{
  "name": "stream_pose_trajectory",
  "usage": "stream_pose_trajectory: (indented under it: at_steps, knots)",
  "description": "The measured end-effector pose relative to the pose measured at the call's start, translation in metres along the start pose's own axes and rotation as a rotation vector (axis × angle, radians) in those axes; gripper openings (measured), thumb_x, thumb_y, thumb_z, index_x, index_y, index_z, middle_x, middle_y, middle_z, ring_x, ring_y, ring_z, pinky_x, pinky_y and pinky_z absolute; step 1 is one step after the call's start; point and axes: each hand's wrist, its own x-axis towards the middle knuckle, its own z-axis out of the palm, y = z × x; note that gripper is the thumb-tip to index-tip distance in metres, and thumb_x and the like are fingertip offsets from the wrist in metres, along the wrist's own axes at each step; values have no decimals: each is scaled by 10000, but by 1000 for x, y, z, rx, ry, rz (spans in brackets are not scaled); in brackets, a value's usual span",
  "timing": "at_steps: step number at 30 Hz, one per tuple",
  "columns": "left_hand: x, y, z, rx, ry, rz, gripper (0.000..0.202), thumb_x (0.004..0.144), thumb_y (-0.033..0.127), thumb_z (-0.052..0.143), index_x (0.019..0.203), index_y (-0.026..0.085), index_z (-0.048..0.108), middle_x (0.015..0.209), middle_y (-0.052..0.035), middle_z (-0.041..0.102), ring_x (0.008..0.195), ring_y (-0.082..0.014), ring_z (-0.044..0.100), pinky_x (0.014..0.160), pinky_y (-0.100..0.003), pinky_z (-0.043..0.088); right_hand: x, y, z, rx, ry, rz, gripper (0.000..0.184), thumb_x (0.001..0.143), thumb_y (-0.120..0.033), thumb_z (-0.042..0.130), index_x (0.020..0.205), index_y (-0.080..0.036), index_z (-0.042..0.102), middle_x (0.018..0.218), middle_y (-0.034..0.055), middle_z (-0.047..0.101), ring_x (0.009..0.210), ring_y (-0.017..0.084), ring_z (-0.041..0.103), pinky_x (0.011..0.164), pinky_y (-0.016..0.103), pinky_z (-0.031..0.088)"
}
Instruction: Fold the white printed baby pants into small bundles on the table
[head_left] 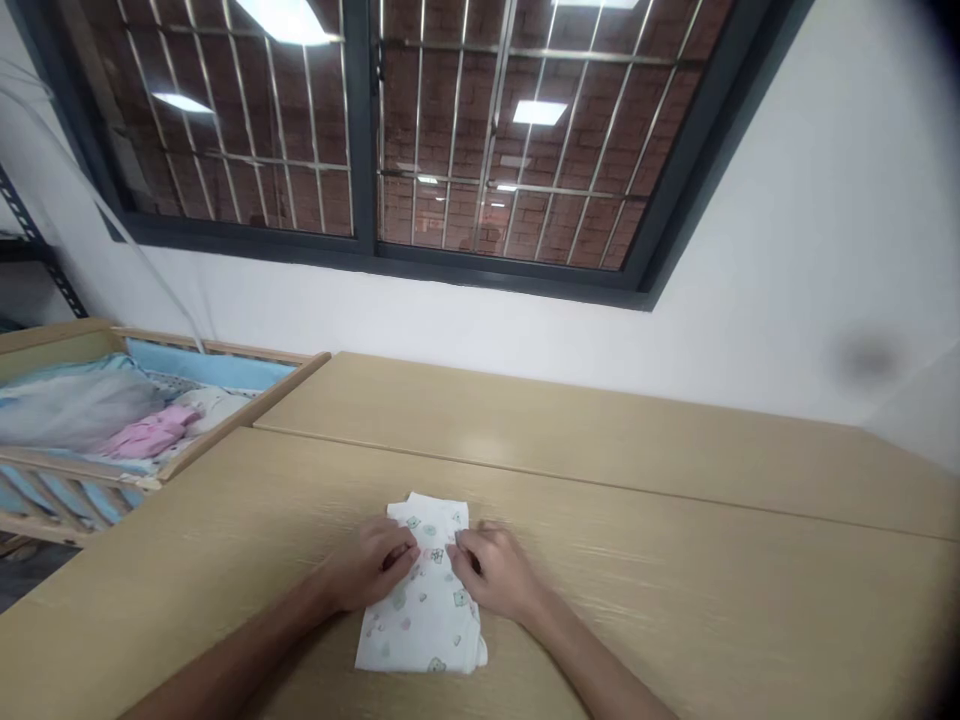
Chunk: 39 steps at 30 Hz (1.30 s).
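Note:
A folded white cloth (424,625) printed with small green and pink figures lies flat on the wooden table, its long sides running away from me. At its left edge is my left hand (375,562), fingers curled, thumb and forefinger pinched together on the fabric. On the opposite edge my right hand (496,572) is closed the same way, thumb and fingertips at the cloth. Layers show at the lower right corner, and the far end is slightly uneven. The curled fingers hide exactly how much fabric each hand grips.
The light wooden table (675,590) has a seam along its far part. Left of it stands a wooden crib (247,405) with blue padding, a pink garment (154,432) and pale bedding inside. Behind are a white wall (450,325) and a dark-framed, barred window (365,150).

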Motion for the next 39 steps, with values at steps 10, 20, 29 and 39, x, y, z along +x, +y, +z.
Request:
stream_pose_trajectory:
  at_steps: [10,20,29,39]
  knots:
    - [0,3,-4,-33,-42,-30,258,983,364,483,833,203,618,642,25,542,653,-143,514,674,-282,400,1,2,3,-3,-9,7,316,983,-248,432,671,-206,456,558,-23,537,521,129,450,676,273,346]
    - [-2,2,-6,-78,-126,-37,173,945,362,554,911,209,628,622,47,518,641,-133,486,704,-288,390,1,1,2,-13,-6,10,311,983,-248,432,674,-209,447,559,-22,546,523,132,466,685,269,361]
    - [0,3,-3,-43,-82,-46,265,991,358,467,825,198,598,677,18,554,674,-141,507,692,-281,388,0,0,1,-12,-4,17,322,986,-252,417,667,-214,423,548,-25,522,517,135,448,684,265,375]
    - [0,2,-2,-32,-90,-66,277,1002,362,447,841,201,604,717,9,584,698,-146,511,704,-287,394,-1,2,4,-18,-15,35,327,991,-267,413,671,-211,455,554,-19,530,522,136,443,698,268,394]
